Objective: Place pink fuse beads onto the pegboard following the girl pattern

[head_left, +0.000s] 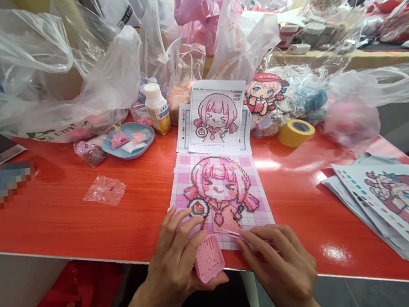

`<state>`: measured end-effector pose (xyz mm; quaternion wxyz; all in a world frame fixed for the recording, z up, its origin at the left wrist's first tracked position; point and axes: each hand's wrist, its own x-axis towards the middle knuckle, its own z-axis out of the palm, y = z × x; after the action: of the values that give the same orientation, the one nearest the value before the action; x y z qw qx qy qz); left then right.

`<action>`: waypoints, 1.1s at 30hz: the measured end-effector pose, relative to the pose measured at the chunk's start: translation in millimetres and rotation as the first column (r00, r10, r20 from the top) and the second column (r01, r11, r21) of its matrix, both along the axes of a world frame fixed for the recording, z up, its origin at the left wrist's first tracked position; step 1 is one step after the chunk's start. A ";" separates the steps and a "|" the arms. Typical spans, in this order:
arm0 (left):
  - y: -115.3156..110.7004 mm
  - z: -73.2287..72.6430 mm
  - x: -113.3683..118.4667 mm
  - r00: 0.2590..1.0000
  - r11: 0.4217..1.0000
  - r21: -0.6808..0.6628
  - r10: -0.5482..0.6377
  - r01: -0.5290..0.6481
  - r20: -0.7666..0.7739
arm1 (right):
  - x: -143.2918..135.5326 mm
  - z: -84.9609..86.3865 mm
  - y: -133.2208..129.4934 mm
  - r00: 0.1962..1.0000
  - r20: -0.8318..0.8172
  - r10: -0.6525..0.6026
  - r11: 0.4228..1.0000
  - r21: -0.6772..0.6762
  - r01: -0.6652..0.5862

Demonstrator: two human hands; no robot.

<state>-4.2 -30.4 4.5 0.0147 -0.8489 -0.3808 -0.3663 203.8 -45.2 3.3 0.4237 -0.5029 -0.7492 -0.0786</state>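
My left hand grips a small pink bead tray with slots at the table's front edge, its fingertips over the lower left of the pegboard. Between the fingers of my right hand is a thin pinkish pair of tweezers, its tip at the bottom of the bead picture. That fuse bead picture, a pink-haired figure with a cake plate, lies on a pink and white pegboard. Behind it leans a printed pattern sheet of the same figure.
A blue plate holds small bead bags. Near it are a white bottle and a flat plastic bag. Yellow tape and printed sheets are on the right. Plastic bags line the back.
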 end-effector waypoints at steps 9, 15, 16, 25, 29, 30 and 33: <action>1.3 0.6 0.2 1.000 1.000 -0.004 -0.014 0.014 -0.007 | 3.5 10.9 1.5 0.982 -0.035 0.183 0.983 -0.004 -0.184; 1.7 0.7 0.5 1.000 1.000 0.005 -0.024 0.024 -0.002 | 2.9 10.1 1.8 0.969 -0.035 0.245 0.968 -0.039 -0.246; 1.8 0.6 0.7 1.000 1.000 0.004 -0.025 0.025 -0.004 | 3.1 9.3 1.6 0.968 -0.031 0.251 0.966 -0.050 -0.252; 1.3 -1.3 0.9 1.000 1.000 0.016 -0.004 0.004 0.004 | 5.2 5.0 0.6 0.961 0.010 0.277 0.957 -0.088 -0.275; 1.1 -0.7 0.9 1.000 1.000 0.022 0.002 -0.002 0.008 | 6.1 3.1 -0.5 0.966 0.026 0.259 0.963 -0.091 -0.255; 1.2 -0.5 0.9 1.000 1.000 0.023 0.002 -0.002 0.007 | 6.1 3.1 -0.6 0.966 0.030 0.255 0.963 -0.095 -0.251; 1.4 0.0 0.8 1.000 1.000 0.019 -0.006 0.006 0.002 | 5.5 4.7 0.2 0.969 0.034 0.245 0.967 -0.077 -0.242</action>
<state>-3.4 -29.0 4.5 0.0215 -0.8496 -0.3747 -0.3707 209.3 -45.0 8.0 0.3954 -0.4204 -0.8166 -0.0096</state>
